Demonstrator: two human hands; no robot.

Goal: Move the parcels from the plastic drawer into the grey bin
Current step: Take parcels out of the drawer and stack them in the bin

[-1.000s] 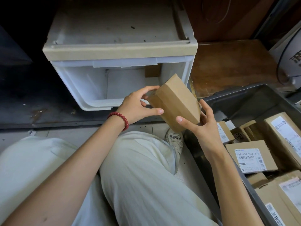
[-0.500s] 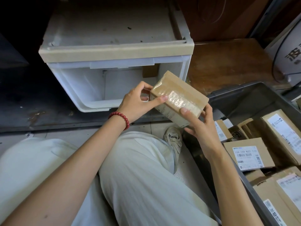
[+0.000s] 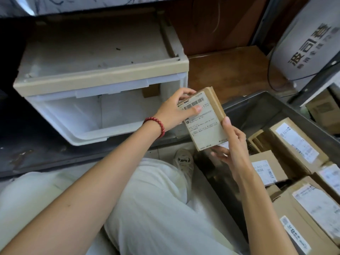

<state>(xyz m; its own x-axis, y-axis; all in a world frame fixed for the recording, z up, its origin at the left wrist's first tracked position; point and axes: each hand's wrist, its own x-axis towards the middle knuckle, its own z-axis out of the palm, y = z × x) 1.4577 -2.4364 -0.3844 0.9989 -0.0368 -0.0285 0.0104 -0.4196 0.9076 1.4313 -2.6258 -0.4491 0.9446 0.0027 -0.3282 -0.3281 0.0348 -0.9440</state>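
Note:
I hold a small cardboard parcel (image 3: 204, 122) with both hands, its white shipping label turned up toward me. My left hand (image 3: 176, 111) grips its upper left corner, thumb pressed on the label. My right hand (image 3: 231, 144) grips its lower right edge. The parcel hangs in front of the white plastic drawer (image 3: 88, 115), which is pulled open; another brown parcel (image 3: 150, 91) shows at its back. The grey bin (image 3: 257, 107) lies to the right with several labelled parcels (image 3: 294, 142) inside.
My knees in pale trousers (image 3: 147, 199) and a white shoe (image 3: 184, 161) fill the floor below the parcel. A wooden board (image 3: 230, 70) lies behind the bin. A white printed box (image 3: 309, 43) with a black cable leans at the upper right.
Both hands have turned the parcel over: it showed plain cardboard, then a taped side, and its label faces up now. It also rose slightly.

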